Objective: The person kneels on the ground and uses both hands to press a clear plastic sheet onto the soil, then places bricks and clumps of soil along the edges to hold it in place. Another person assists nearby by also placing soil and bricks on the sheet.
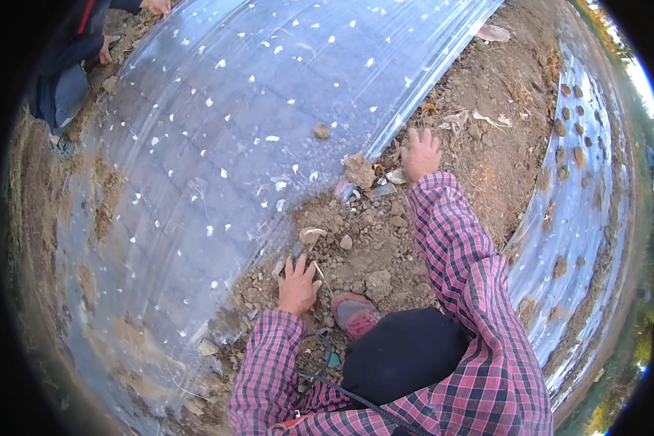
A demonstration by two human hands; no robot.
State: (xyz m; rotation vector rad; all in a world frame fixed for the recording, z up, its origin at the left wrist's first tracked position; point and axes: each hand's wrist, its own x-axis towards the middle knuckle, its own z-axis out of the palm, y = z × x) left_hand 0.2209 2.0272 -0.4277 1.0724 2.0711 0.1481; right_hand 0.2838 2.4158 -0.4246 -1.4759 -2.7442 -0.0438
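Clear plastic film [240,125] lies over a broad soil bed, with many small white pieces scattered across it. Loose soil [327,218] covers part of its near edge. My left hand [297,286] rests on the crumbly soil beside that edge, fingers spread, holding nothing that I can see. Farther right, my right hand [422,154] touches the dirt just beside the film's long right edge, fingers somewhat apart. A big soil clod [358,171] sits left of it on the film's corner, near debris. A smaller clod [321,131] lies on the film.
At the upper left a co-worker [68,92] crouches at the film's far side, hands near its edge. My shoe [354,314] stands on the soil between my arms. A second film-covered bed [572,207] with several clods lies right, past bare soil [485,147]. A dark cord [359,400] crosses below.
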